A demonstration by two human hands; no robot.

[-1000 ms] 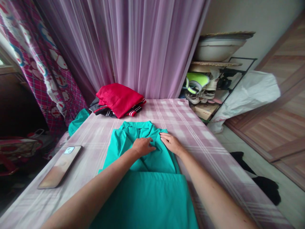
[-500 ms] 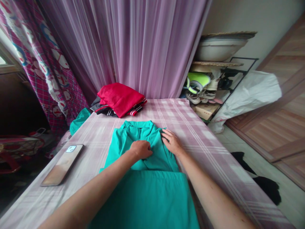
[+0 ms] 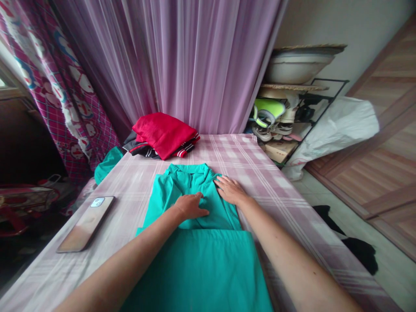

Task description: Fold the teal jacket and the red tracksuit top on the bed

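Observation:
A green collared jacket (image 3: 211,264) lies on the checked cloth, its collar pointing away from me. A wide green fold with a straight upper edge covers its lower part. My left hand (image 3: 191,205) is over the middle of the chest, thumb and fingers apart, holding nothing. Along the right shoulder edge rests my right hand (image 3: 230,190), its fingers stretched out flat on the fabric. Both forearms reach in from the bottom, the left one crossing over part of the green fold.
Folded red and dark clothes (image 3: 164,135) are piled at the far end of the checked tablecloth (image 3: 279,203). A phone (image 3: 86,224) lies at left. Beyond the right edge stand a rack with shoes (image 3: 276,130), a basin (image 3: 300,67) and a white bag (image 3: 338,130).
My left hand has uncurled, its thumb and fingers now spread apart. My right hand has shifted slightly left onto the jacket's shoulder edge. The red pile and phone stay put.

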